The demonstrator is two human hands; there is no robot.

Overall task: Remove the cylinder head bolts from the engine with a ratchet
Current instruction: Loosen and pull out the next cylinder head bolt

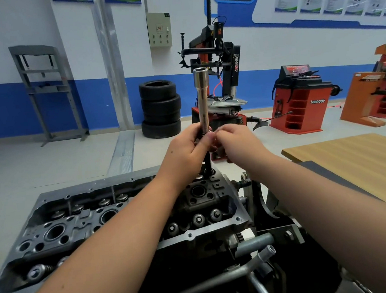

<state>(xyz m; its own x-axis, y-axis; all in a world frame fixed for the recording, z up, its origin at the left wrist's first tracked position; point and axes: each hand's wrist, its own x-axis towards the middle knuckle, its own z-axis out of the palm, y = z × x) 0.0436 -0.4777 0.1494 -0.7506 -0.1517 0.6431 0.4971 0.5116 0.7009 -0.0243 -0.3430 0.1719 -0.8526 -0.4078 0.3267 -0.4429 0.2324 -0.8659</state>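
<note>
Both hands at the upright socket extension above the cylinder head.

We see the left hand point(188, 146) clamped around the lower end of the chrome extension point(201, 99), which stands upright over the far end of the cylinder head point(114, 219). The right hand point(235, 143) touches the same spot with fingertips pinched; we cannot tell what it grips. 1 tyre stack point(160, 108) stands behind.

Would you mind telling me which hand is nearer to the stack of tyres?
Left. The left hand, gripping the upright chrome tool, sits just right of the stack of tyres; the right hand is further right, beyond the tool.
</note>
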